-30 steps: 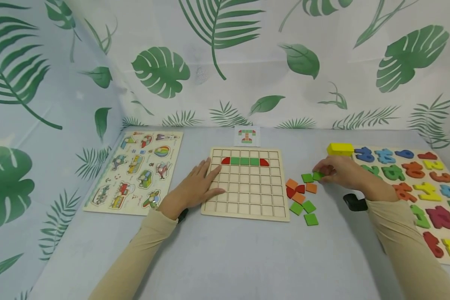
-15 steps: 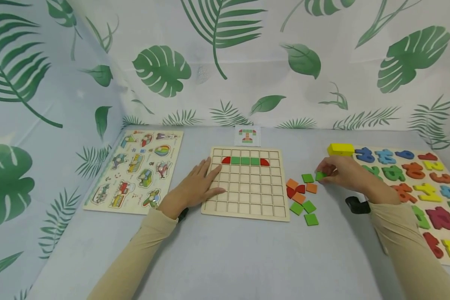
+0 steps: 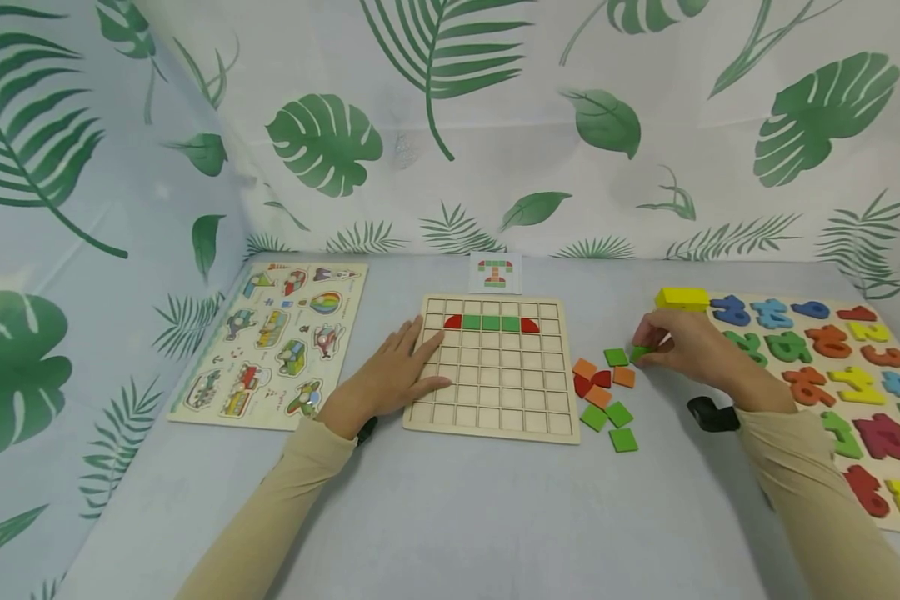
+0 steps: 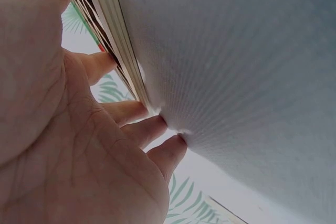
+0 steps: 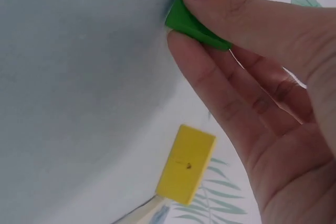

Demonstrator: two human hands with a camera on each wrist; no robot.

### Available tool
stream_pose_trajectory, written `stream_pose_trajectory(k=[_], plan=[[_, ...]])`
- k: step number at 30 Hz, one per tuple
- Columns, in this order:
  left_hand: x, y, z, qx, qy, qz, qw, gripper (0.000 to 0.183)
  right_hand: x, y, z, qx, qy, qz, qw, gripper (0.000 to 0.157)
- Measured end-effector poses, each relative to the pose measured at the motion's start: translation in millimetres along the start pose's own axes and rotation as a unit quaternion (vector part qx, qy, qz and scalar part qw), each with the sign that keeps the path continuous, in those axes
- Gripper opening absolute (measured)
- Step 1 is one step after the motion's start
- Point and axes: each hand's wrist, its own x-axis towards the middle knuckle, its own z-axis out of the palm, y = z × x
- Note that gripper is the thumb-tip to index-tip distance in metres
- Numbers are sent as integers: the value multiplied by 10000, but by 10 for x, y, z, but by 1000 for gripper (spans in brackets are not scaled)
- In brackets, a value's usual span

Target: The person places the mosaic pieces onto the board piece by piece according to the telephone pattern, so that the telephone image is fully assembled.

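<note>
A wooden grid board [image 3: 489, 408] lies mid-table, with a row of red quarter-round and green square tiles [image 3: 491, 322] near its top. My left hand [image 3: 390, 375] rests on the board's left edge, fingers spread and straight. In the right wrist view, my right hand [image 5: 252, 77] pinches a green square tile [image 5: 191, 27] between thumb and index finger. From the head view that right hand [image 3: 682, 346] is at the right of the loose pile, where an orange tile [image 3: 624, 377], red pieces [image 3: 602, 379] and several green tiles [image 3: 623, 440] lie.
A pattern card [image 3: 495, 273] stands behind the board. At left lies a picture puzzle [image 3: 270, 350]. On the right are a yellow block [image 3: 682, 299] and a board of coloured numbers and letters [image 3: 817, 392]. A leaf-print cloth [image 3: 495, 192] rises behind.
My right hand has shifted very slightly right with the green tile, opening a small gap to the green tile beside it. My left hand and the board stay in place.
</note>
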Motion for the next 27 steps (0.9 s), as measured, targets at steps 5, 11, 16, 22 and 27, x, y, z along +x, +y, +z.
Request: stream_pose_trajectory(k=[5, 11, 16, 22, 27], plan=[[15, -10, 1, 1, 0, 17, 10000, 78, 53, -56, -4, -160, 183, -296, 9993, 26], [28, -20, -4, 48, 59, 44, 10000, 78, 162, -201, -23, -215, 369, -554, 9976, 24], [30, -13, -14, 108, 63, 52, 9999, 79, 285, -360, -11, 39, 214, -437, 9988, 20], [18, 5, -24, 130, 18, 30, 9999, 79, 423, -492, 95, 524, 236, -683, 9960, 20], [12, 2, -16, 136, -16, -8, 9999, 80, 534, -600, 213, 965, 171, -921, 9909, 19]])
